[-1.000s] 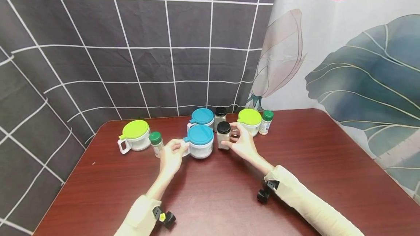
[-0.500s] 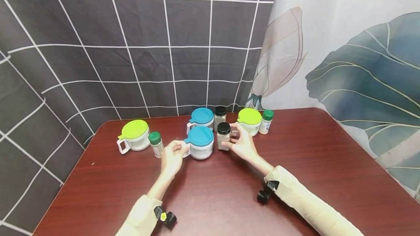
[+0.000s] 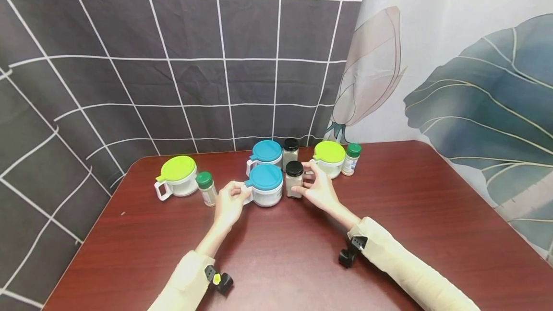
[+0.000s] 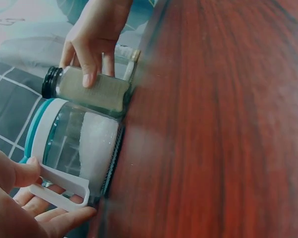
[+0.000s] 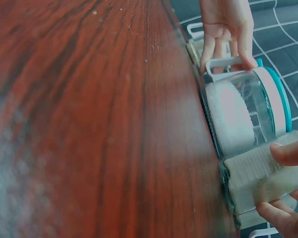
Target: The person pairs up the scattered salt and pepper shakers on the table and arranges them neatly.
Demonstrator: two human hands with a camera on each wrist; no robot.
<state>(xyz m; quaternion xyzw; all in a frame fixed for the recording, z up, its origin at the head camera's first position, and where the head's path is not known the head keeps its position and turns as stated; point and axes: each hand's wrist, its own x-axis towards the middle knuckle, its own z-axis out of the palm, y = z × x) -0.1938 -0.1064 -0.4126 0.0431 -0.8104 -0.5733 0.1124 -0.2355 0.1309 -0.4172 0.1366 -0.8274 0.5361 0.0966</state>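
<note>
My left hand (image 3: 229, 203) pinches the white handle (image 4: 64, 188) of a clear seasoning jar (image 3: 267, 198) with a blue lid; white grains fill part of it. Just right of that jar stands a square glass spice bottle (image 3: 294, 186) with a black cap and pale contents. My right hand (image 3: 321, 191) grips this bottle, thumb on the near side and fingers on the far side. Both containers are upright on the table, side by side, as the right wrist view shows with the jar (image 5: 238, 114) close against the bottle (image 5: 260, 173).
Behind stand another blue-lidded jar (image 3: 266, 151) and black-capped bottle (image 3: 290, 150). A green-lidded jar (image 3: 329, 155) and green-capped shaker (image 3: 351, 160) are at right; a similar jar (image 3: 178, 172) and shaker (image 3: 207, 191) at left. A grid-patterned curtain (image 3: 194, 61) backs the brown table (image 3: 276, 253).
The front blue-lidded jar and my left hand have shifted slightly right, toward the black-capped bottle. My right hand keeps its grip on the bottle nearly in place.
</note>
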